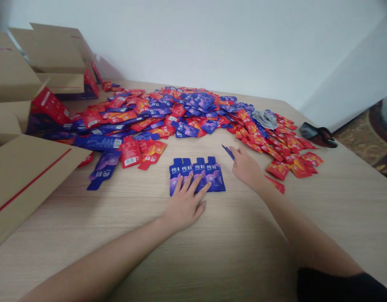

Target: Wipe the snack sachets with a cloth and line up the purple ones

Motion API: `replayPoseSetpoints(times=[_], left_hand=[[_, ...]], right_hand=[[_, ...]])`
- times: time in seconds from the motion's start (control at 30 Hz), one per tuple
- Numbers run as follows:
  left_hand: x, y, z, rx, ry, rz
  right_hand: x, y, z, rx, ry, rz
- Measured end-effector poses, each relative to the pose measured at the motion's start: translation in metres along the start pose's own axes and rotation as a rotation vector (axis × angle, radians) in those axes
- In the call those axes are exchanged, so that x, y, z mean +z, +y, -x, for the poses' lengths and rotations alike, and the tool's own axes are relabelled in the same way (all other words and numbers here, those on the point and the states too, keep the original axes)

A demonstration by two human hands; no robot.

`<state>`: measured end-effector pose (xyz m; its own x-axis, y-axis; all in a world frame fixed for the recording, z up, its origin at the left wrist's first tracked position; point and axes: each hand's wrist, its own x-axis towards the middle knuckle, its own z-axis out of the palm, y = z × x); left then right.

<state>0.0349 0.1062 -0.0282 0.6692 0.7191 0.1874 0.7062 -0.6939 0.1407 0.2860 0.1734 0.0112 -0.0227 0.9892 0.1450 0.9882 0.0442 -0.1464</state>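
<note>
Several purple pouches (216, 171) lie side by side in an overlapping row on the table, their narrow necks pointing away from me. My left hand (187, 203) rests on the lower part of this row, fingers spread flat. To the right of the row, my right hand (244, 163) pinches another purple pouch (228, 152), which is tilted and seen nearly edge-on just above the table. Part of that pouch is hidden by the fingers.
A wide heap of red pouches (291, 161) and purple ones spreads behind my hands. Open cardboard boxes (32, 167) crowd the left side. A grey crumpled cloth (264, 119) sits on the heap's right part. A dark object (317, 134) lies near the table's right edge. A wall stands behind.
</note>
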Motion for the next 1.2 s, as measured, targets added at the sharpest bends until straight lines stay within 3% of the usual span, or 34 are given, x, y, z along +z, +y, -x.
replayPoseSetpoints(times=[0.13, 0.27, 0.37, 0.5, 0.6, 0.7, 0.8, 0.9, 1.0, 1.2], left_hand=[[0.000, -0.001, -0.002, 0.000, 0.005, -0.015], [0.002, -0.001, -0.002, 0.006, 0.008, -0.025], [0.004, 0.001, 0.000, 0.016, 0.019, -0.024], [-0.013, -0.011, -0.002, 0.005, 0.074, -0.015], [-0.041, -0.048, -0.014, -0.148, 0.168, -0.056], [-0.058, -0.105, -0.027, -0.360, 0.218, -0.119], [-0.050, -0.159, -0.033, -0.446, 0.083, -0.179], [-0.031, -0.196, -0.035, -0.495, -0.039, -0.243], [-0.022, -0.220, -0.038, -0.498, -0.047, -0.285], [-0.028, -0.255, -0.050, -0.470, 0.032, -0.369]], right_hand=[[0.021, -0.037, 0.034, 0.034, 0.021, -0.065], [0.037, -0.056, 0.036, 0.048, -0.045, -0.190], [0.029, -0.036, 0.041, 0.031, -0.027, -0.226], [0.018, 0.026, 0.068, 0.146, 0.160, -0.046], [0.022, 0.074, 0.086, 0.321, 0.154, 0.093], [0.033, 0.107, 0.081, 0.346, 0.127, 0.194], [0.039, 0.127, 0.054, 0.310, 0.112, 0.245], [0.040, 0.144, 0.019, 0.311, 0.061, 0.248], [0.041, 0.162, -0.012, 0.304, 0.035, 0.237], [0.047, 0.208, -0.058, 0.353, 0.067, 0.231]])
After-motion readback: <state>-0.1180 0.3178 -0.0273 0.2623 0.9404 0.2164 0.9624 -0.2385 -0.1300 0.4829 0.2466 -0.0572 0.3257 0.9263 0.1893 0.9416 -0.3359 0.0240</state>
